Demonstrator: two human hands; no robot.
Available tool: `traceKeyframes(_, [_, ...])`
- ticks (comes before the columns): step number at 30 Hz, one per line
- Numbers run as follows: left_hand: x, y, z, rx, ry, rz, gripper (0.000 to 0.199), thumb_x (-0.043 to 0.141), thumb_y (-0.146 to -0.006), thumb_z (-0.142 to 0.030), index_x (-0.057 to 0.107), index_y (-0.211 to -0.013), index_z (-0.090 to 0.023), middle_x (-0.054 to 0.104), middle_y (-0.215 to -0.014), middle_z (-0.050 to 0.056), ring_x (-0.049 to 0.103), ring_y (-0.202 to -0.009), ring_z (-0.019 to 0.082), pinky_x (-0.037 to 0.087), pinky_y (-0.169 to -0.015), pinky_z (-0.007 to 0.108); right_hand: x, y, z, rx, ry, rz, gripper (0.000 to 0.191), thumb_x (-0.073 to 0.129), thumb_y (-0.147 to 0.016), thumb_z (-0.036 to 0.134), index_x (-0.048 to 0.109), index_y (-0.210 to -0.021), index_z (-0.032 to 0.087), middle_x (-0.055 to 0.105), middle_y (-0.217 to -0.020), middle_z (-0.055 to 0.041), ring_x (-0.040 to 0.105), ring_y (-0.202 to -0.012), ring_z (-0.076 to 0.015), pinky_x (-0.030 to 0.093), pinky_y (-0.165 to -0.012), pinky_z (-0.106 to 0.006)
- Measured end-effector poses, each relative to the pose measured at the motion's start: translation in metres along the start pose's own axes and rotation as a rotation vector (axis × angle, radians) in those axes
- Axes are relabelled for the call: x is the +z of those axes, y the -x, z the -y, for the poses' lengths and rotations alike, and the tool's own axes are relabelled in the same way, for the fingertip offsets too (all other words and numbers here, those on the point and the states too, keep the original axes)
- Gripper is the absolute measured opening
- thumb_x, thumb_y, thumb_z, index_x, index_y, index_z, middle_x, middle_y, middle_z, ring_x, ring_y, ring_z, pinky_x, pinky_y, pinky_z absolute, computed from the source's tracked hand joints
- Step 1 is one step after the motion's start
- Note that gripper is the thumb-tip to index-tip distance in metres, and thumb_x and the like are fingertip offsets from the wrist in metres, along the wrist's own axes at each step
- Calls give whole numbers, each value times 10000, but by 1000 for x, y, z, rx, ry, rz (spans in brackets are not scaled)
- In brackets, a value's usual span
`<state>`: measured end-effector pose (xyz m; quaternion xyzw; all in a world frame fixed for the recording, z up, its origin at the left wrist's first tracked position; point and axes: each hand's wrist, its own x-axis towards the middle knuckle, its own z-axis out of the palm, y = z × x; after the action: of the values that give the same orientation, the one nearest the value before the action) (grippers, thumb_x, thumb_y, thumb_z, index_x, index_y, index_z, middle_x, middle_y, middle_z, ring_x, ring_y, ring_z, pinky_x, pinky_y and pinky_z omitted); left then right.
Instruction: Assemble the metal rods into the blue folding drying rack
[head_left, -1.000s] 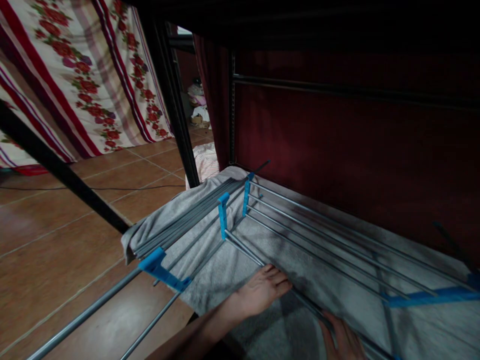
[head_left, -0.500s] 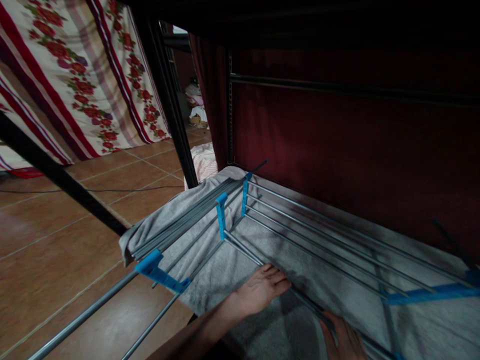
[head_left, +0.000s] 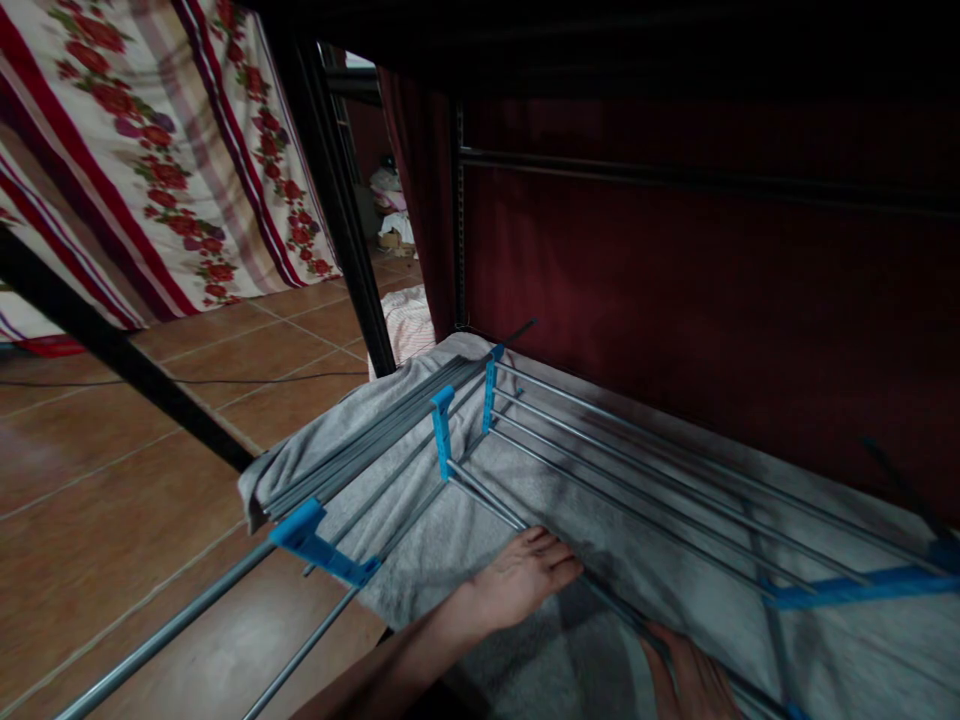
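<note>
Little had altered: over the last half second both hands had kept their places with no visible slide of the metal, which suggested a steadying hold rather than a push or pull. The left hand (head_left: 529, 568) lay palm down, fingers curled over the paired metal rods (head_left: 616, 604), to the near right of the upright blue bracket (head_left: 441, 435); its underside was hidden, so its firmness could not be told. The right hand (head_left: 691, 675), farther right of the bracket and partly cut off, held the same rods in a narrow grip. Those rods ran from the bracket's foot, over the grey cloth (head_left: 465, 540), to both hands. Right of the bracket was the barred panel (head_left: 615, 460); left of it lay a bundle of thin rods (head_left: 367, 440). Against one second earlier, the bracket and its surroundings sat slightly farther left together, probably from a small head turn.
</note>
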<state>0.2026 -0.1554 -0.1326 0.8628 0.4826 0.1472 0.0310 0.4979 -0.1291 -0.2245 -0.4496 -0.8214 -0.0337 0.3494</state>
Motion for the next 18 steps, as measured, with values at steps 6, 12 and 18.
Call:
traceKeyframes(6, [1, 0, 4, -5, 19, -21, 320, 461, -982, -177, 587, -1268, -245, 652, -1112, 59, 592, -1054, 186, 412, -978, 322, -2, -8, 1, -124, 6, -34, 291, 432, -994, 476, 657, -1019, 293, 751, -867, -9, 707, -700, -202, 532, -630, -353])
traceKeyframes(12, [14, 6, 10, -14, 60, -30, 438, 474, -950, -109, 544, -1359, -248, 654, -1219, 56, 591, -1120, 192, 427, -1026, 353, -11, -11, 25, -12, 0, 92, 219, 437, -1002, 316, 639, -1078, 280, 727, -982, -24, 691, -878, -220, 534, -793, -399])
traceKeyframes(18, [23, 1, 32, 70, 1, -75, 471, 424, -936, -77, 580, -1347, -245, 664, -1264, 57, 621, -1117, 206, 456, -1021, 388, -23, -33, 55, 231, -9, 203, 150, 520, -953, 183, 615, -1040, 260, 691, -994, -16, 645, -928, -212, 516, -858, -394])
